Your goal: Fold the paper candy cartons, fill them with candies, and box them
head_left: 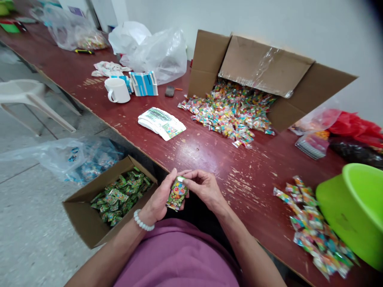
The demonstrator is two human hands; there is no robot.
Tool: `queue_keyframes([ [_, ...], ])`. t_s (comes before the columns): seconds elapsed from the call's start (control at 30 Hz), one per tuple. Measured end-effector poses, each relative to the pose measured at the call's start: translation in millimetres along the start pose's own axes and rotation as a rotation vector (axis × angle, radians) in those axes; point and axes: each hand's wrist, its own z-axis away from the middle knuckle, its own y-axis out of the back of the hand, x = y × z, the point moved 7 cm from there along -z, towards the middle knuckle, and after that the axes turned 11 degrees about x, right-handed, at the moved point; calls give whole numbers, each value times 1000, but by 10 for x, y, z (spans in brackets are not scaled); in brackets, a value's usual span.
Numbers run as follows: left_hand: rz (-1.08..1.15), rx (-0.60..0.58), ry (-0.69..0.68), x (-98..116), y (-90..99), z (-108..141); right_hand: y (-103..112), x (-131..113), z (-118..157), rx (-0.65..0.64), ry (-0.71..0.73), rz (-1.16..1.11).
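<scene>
A small green printed packet [176, 194] is cradled in my left hand [161, 199], its fingers wrapped behind it and a pale bead bracelet at the wrist. My right hand [205, 187] pinches the packet's upper edge between thumb and fingers. Both hands are just off the table's front edge, above my lap. Below and left, an open cardboard box [76, 215] holds many similar green packets [119, 197]. A fanned stack of flat printed pouches [161, 122] lies on the table beyond my hands.
On the red table [209, 153], wrapped candies [230, 111] spill from a tipped carton [206, 59]. More candies [317, 227] lie right, beside a lime-green basin [338, 199]. A white mug [118, 91] stands at the back left. A plastic stool [26, 89] is on the floor.
</scene>
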Motion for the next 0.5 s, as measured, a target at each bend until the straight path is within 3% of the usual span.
queue_keyframes([
  [0.17,-33,-5,9,-11,44,-47,-26,-6,5,-17,-19,-48],
  [0.33,87,22,102,0,86,-85,-35,-36,130,-63,217,162],
  [0.5,251,90,156,7,147,-134,-132,26,282,-82,511,614],
])
